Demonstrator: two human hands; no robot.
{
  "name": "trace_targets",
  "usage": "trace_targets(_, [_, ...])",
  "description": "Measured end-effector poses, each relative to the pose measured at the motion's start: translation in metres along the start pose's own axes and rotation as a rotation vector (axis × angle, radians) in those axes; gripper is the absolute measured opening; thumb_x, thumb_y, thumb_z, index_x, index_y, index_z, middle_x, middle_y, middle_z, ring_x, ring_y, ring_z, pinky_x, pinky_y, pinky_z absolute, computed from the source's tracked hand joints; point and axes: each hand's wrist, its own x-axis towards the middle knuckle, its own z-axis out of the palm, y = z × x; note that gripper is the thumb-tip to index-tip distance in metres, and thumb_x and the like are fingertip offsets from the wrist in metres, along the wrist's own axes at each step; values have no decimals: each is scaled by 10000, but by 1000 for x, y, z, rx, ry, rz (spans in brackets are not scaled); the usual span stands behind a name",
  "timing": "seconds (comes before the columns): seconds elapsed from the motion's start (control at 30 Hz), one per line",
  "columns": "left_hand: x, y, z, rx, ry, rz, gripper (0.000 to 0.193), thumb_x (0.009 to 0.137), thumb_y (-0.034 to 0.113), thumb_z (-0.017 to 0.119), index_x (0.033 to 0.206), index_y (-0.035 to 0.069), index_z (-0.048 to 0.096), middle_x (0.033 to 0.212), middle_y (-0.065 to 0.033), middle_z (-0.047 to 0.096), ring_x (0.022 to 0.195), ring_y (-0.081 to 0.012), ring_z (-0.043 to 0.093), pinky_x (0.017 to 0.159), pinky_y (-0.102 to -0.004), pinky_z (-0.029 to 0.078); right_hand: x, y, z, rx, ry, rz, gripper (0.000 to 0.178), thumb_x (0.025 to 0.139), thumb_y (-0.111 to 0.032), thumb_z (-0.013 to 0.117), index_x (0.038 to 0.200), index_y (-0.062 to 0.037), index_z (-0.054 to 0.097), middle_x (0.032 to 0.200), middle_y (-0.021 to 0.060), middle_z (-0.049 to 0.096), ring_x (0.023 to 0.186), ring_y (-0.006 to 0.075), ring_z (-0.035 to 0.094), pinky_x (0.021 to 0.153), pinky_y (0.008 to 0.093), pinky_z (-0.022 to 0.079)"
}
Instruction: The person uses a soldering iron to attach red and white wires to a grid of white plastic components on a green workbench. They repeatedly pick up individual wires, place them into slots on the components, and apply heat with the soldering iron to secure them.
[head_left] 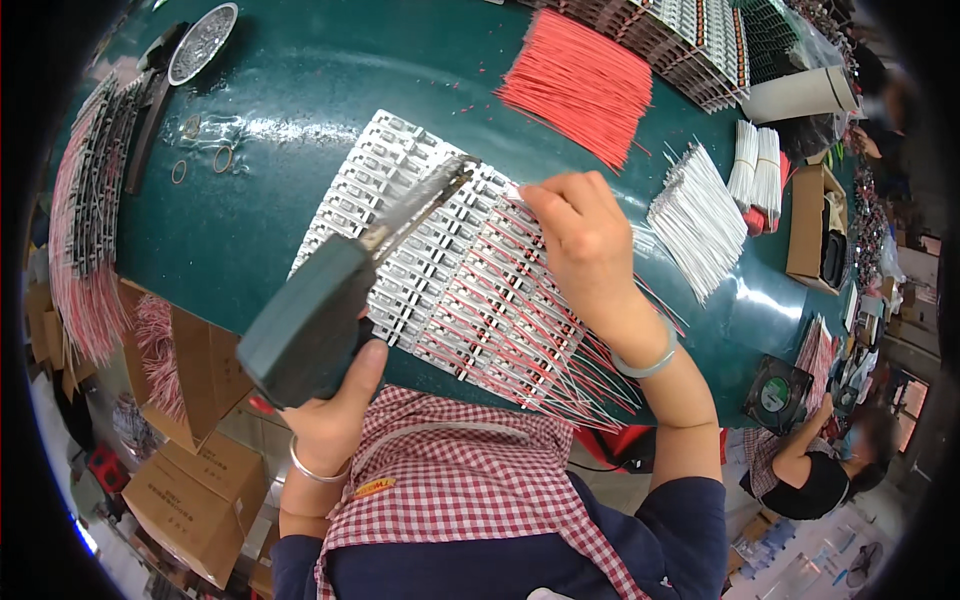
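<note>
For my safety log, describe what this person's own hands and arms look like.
The left hand and right hand are gloveless. A thin silvery bangle is on the left, a thicker pale greenish bangle on the right. The navy sleeves are short.

One gun-shaped tool (308, 322), one red wire pile (578, 85), one round bowl (203, 45) and, apparently, two small rings (232, 157) are counted.

Left grip (335, 425) partly hidden behind green tool (305, 325).
</note>
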Motion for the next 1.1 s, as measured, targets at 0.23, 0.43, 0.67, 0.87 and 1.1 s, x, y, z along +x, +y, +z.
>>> trace_targets(0.23, [4,0,12,193,-123,11,321,812,11,762,1117,-25,665,986,-84,705,785,-123,644,684,-257,513,-9,0,13,23,10,9,298,696,50,646,989,12,679,910,107,614,835,267,591,685,360,518])
trace_targets(0.43, [8,-5,21,304,-164,149,208,780,31,781,970,-7,705,851,-92,712,681,-137,655,626,-256,504,-9,0,14,7,14,-27,302,684,54,644,985,37,659,928,120,598,837,272,573,686,354,509])
trace_targets(0.67, [13,-2,30,242,-173,127,183,793,11,761,952,-38,684,838,-91,681,668,-152,639,609,-259,495,-9,2,16,23,6,-33,318,670,66,632,987,45,647,934,124,586,832,276,559,678,360,500])
trace_targets(0.87, [14,-1,31,274,-204,113,167,788,-9,758,932,-29,676,827,-82,662,668,-143,624,612,-256,494,-8,-1,14,7,4,-34,320,667,63,630,986,46,646,931,123,583,828,274,557,679,358,498])
trace_targets(1.1, [12,-2,32,384,-225,246,158,787,-10,760,891,-26,642,787,-74,641,654,-137,613,604,-252,487,-8,-2,13,-4,-3,-37,314,673,51,631,987,45,647,931,121,580,828,274,553,674,357,496])
